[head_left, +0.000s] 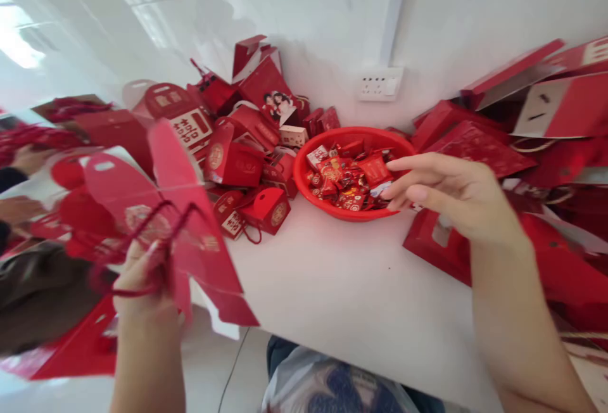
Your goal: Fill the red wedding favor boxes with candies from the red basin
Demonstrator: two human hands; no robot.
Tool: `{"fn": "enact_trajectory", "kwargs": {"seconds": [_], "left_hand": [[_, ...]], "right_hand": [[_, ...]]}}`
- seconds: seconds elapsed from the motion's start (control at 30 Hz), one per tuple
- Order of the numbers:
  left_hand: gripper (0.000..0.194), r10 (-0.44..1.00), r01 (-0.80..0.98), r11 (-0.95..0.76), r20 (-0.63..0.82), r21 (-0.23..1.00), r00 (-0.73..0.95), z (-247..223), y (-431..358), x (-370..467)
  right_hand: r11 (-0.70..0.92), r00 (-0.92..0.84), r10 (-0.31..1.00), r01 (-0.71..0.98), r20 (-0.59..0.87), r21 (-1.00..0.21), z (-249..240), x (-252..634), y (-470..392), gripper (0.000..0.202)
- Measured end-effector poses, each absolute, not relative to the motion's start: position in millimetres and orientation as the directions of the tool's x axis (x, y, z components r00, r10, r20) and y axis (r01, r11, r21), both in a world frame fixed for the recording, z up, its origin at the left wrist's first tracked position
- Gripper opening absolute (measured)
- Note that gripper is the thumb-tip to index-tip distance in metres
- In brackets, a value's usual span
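Note:
My left hand [142, 277] grips an unfolded red gift box [202, 248] with pale inner flaps, holding it up at the left of the head view. A dark red cord [135, 292] loops over my wrist and across the box; whether it is tied on cannot be made out. On the right, my right hand [458, 194] hangs with fingers stretched out and nothing visible between them. Its fingertips reach over the right rim of a red plastic basin [327, 209]. Wrapped red and gold sweets [339, 178] fill the basin.
Several folded red boxes [235, 163] stand heaped left of the basin on the white table [342, 280]. More red boxes and bags [479, 140] pile up at the right. A socket [379, 83] is on the wall. Another person's hands [23, 210] show at far left.

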State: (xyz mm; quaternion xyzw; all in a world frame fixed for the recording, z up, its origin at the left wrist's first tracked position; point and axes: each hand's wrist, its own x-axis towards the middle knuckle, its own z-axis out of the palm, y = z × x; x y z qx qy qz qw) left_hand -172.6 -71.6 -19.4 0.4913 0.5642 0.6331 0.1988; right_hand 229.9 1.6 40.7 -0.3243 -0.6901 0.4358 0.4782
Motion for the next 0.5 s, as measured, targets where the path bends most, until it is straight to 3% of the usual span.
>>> {"fn": "enact_trajectory", "kwargs": {"seconds": [0.07,0.13,0.2,0.3,0.4,0.5], "left_hand": [[0.026,0.838,0.062,-0.219,0.221,0.974,-0.499,-28,-64,-146],[0.023,0.926,-0.014,-0.11,0.097,0.994,-0.365,-34,-54,-115],[0.032,0.98,0.023,-0.087,0.09,0.996,-0.179,-38,-42,-88],[0.036,0.994,0.08,-0.107,0.105,0.991,0.028,-44,-28,-61],[0.029,0.96,0.081,-0.064,0.039,0.995,0.276,-50,-19,-48],[0.026,0.79,0.115,-0.085,-0.003,0.99,0.613,-51,-14,-41]], "right_hand": [[0.381,-0.402,0.848,0.008,0.346,-0.924,36,218,-3,0.047],[0.349,-0.515,0.799,-0.024,0.311,-0.937,27,204,-11,0.067],[0.294,-0.528,0.809,-0.019,0.26,-0.955,14,191,-24,0.054],[0.293,-0.318,0.918,0.135,0.239,-0.946,-9,182,-50,0.021],[0.26,-0.217,0.951,0.187,0.218,-0.947,-27,189,-84,0.018],[0.219,-0.094,0.975,0.224,0.202,-0.95,-37,213,-126,0.014]]}}
